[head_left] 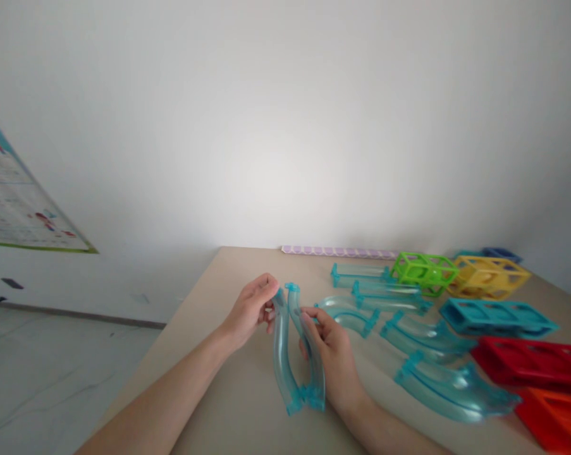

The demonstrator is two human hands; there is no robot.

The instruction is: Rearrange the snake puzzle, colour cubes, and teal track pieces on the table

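Over the table, my left hand [251,311] pinches the upper end of a curved, translucent blue track piece [281,354]. A second curved blue track piece [317,376] is gripped partway along its length by my right hand [335,357]. Both pieces stand nearly upright side by side, and their lower ends meet or nearly meet. Whether those ends are joined I cannot tell. At the top there is a narrow gap between them. Right beside my right hand lies another curved blue track piece [349,316].
Straight blue track pieces [361,274] and more curved ones [456,388] lie to the right. Beyond them are green [425,273] and yellow [491,276] frame blocks, then teal [498,317], red [536,361] and orange [560,417] blocks. A purple patterned strip [337,251] runs along the wall.
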